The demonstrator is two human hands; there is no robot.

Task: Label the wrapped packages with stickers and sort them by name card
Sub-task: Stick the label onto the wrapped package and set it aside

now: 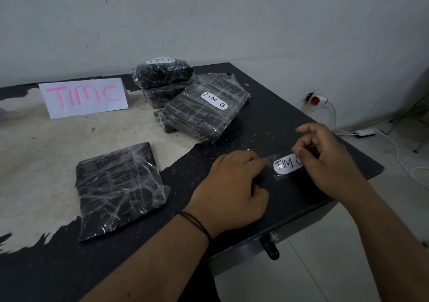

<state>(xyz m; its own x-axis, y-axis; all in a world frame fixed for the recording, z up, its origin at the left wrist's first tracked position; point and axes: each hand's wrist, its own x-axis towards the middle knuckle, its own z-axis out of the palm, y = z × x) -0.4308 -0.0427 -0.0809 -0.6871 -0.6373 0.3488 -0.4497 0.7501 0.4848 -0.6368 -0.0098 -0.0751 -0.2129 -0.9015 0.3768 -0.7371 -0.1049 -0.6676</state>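
Both hands pinching TIM C sticker [286,165], left hand [234,185], right hand [325,160]

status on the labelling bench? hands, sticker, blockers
Both hands pinching the TIM C sticker on its clear strip, low over the table. Unlabelled package lies left of them, untouched. Nothing between sticker and package.

"TIM C" card [84,97], "TIM B" sticker [214,100]
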